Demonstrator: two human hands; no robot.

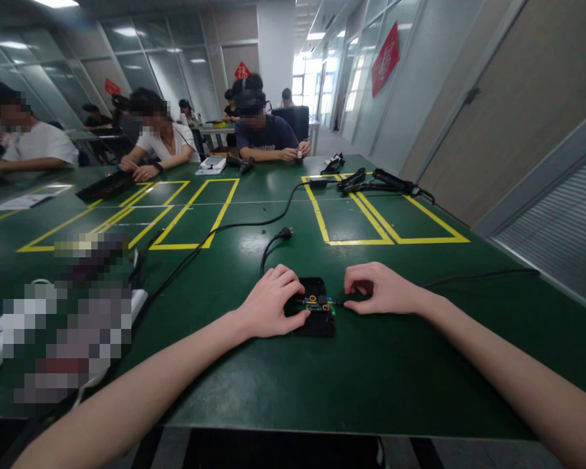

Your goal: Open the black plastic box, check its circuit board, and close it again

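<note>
1 case (317, 327) lies open, board (315, 305) exposed (not yet closed); left hand (273, 303) clamps case; right hand (383, 290) at wire (338, 303), grip unclear.

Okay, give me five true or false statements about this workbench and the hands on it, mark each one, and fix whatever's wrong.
1. The left hand touches the opened black plastic case. True.
2. The right hand grips the black-and-red power drill. False: the power drill lies near the table's far side.
3. A green circuit board with orange ring-shaped parts shows between the two hands. True.
4. The black plug with metal prongs is pushed into a socket. False: its prongs are bare, and it lies on the green tabletop.
5. The rectangles of tape are red. False: they are yellow.
</note>
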